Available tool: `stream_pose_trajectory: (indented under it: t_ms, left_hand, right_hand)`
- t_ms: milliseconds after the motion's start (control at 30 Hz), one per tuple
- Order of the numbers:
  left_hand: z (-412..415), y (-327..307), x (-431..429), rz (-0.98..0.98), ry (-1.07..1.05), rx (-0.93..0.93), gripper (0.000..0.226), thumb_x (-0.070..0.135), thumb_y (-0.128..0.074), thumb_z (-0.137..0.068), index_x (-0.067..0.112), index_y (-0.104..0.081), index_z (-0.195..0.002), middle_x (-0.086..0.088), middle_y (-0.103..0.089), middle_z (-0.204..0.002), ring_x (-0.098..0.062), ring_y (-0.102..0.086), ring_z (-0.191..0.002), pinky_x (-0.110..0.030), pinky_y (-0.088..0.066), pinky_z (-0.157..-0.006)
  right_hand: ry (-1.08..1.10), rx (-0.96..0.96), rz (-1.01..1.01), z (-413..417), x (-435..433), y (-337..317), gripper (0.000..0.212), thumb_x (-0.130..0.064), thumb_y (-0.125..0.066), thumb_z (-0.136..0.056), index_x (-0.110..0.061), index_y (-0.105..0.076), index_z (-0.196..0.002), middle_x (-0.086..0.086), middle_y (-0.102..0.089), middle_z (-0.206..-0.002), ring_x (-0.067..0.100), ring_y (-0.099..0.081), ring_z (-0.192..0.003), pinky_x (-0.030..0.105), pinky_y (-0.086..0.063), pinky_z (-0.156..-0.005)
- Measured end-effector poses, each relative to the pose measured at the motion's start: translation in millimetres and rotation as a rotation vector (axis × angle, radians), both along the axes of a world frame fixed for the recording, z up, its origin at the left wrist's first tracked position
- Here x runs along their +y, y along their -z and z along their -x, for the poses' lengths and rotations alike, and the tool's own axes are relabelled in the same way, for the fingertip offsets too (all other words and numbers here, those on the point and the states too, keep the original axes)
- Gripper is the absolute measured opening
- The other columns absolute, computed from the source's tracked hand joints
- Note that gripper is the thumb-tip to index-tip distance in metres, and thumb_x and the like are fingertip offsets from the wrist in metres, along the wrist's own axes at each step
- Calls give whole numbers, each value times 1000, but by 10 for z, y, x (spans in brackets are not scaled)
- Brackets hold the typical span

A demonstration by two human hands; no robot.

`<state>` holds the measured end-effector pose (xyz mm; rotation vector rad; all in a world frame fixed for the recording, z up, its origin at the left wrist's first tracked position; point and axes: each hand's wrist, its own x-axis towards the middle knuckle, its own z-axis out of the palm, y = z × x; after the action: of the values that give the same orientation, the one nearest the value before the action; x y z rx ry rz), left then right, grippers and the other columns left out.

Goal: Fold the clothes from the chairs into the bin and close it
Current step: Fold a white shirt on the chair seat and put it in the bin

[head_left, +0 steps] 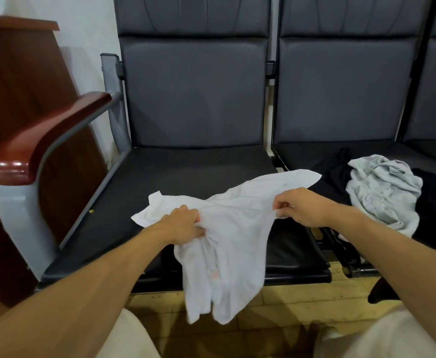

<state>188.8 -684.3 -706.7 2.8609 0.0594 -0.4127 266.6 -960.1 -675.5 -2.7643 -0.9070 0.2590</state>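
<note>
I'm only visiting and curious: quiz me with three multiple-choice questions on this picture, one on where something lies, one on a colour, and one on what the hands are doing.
1. Where does the grey garment lie?
A. On the floor.
B. On the right seat, beside dark clothes.
C. Hung over a chair back.

2. What colour is the held garment?
A. White.
B. Red.
C. Blue.

3. What are the hands doing?
A. Both hang empty.
B. Only one holds cloth.
C. Both grip the same garment.

Answers:
1 B: the grey garment sits crumpled on the right seat, next to the dark clothes.
2 A: the held garment is plainly white.
3 C: the left hand and the right hand each bunch its cloth in curled fingers.
</note>
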Motion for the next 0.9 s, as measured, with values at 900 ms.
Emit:
stream_pose_trajectory:
  t_ms: [900]
  left_hand:
    - [-55, -51, -724, 89, 48, -223, 18, 17, -52, -94, 17, -56, -111, -3, -57, -114, -22, -57, -99, -35, -51, -89]
  right_hand:
    - [-90, 206, 13, 128, 64, -266, 28, -27, -80, -75, -31, -65, -99, -14, -63, -99, 4, -56, -95, 25, -45, -88]
